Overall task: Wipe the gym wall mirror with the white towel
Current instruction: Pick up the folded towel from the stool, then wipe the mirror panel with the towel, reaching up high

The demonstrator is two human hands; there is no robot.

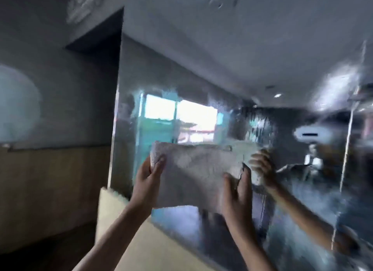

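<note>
Over on the far left it's just a blurry grey wall with a tan lower panel [50, 186]. Next comes the left hand [148, 178], thumb and fingers pinching the left end of the crumpled white terry towel [193, 169], which is held stretched out in front of the big frameless wall mirror [272, 73]. The right hand [238, 192] grips the towel's right end, fingers curled round it. Can't tell if the cloth actually touches the glass.

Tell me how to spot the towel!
Look at the big wall mirror on the right. Before its lower left part, the left hand and right hand hold the white towel stretched between them. It's pale and fluffy, unlike the shiny mirror.
</note>
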